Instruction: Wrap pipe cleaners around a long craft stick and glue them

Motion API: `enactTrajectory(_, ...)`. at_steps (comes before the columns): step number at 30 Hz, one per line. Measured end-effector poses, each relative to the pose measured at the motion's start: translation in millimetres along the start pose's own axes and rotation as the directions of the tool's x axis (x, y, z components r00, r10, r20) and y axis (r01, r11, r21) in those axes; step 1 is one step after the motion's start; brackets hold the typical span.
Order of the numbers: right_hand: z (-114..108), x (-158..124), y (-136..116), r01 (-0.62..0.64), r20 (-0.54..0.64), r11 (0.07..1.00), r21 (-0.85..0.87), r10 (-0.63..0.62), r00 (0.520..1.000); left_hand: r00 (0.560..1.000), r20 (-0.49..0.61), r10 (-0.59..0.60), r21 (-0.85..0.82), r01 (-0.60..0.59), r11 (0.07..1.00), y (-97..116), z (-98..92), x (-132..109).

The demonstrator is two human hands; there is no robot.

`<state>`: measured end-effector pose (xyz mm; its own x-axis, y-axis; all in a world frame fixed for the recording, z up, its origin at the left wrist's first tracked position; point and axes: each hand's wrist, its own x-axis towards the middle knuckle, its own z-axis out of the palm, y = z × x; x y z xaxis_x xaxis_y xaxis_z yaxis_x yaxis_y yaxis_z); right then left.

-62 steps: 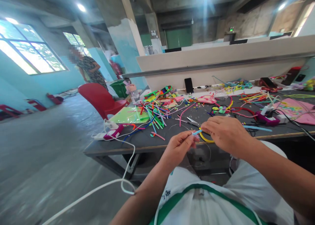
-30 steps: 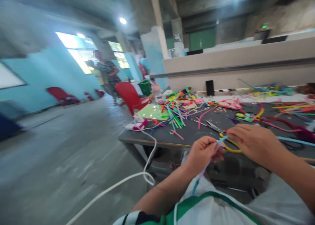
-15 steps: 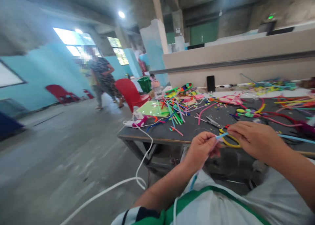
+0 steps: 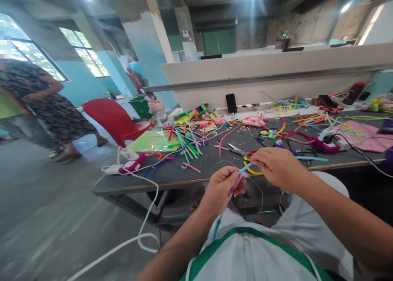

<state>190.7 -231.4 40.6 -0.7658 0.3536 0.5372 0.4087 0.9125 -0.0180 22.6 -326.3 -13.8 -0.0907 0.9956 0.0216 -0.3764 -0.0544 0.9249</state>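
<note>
A light blue pipe cleaner (image 4: 245, 168) is stretched between my two hands at the front edge of the table. My left hand (image 4: 222, 189) pinches one part of it together with a pale lilac strand (image 4: 232, 192), which runs down toward my lap. The fingertips of my right hand (image 4: 276, 167) close on the blue pipe cleaner a short way along, and its free end sticks out to the right behind the hand. Just behind my hands, scissors (image 4: 236, 148) lie open on the table, with a yellow handle (image 4: 254, 172) close to the fingers of my right hand.
A pile of coloured pipe cleaners (image 4: 192, 146) lies beside a green sheet (image 4: 153, 141) on the left. Purple power strips (image 4: 133, 163) sit at both sides, and a white cable hangs off the left edge. A red chair (image 4: 113, 119) and two people (image 4: 49, 100) are beyond.
My view has turned to the right, so more of the table's right side shows. The people appear nearer, at the left edge. Both hands keep their hold on the blue pipe cleaner.
</note>
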Motion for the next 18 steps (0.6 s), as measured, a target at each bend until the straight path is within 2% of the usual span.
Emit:
enactTrajectory(9,-11.9,0.9,-8.3,0.048,0.073,0.996,-0.075,-0.042,0.996,0.999,0.033,-0.017,-0.085,0.019,0.996,0.5,0.0,-3.1)
enactTrajectory(18,-9.1,1.9,-8.1,0.039,0.078,0.997,-0.06,-0.034,0.996,1.0,0.011,-0.001,-0.011,0.002,1.0,-5.3,-1.6,-0.9)
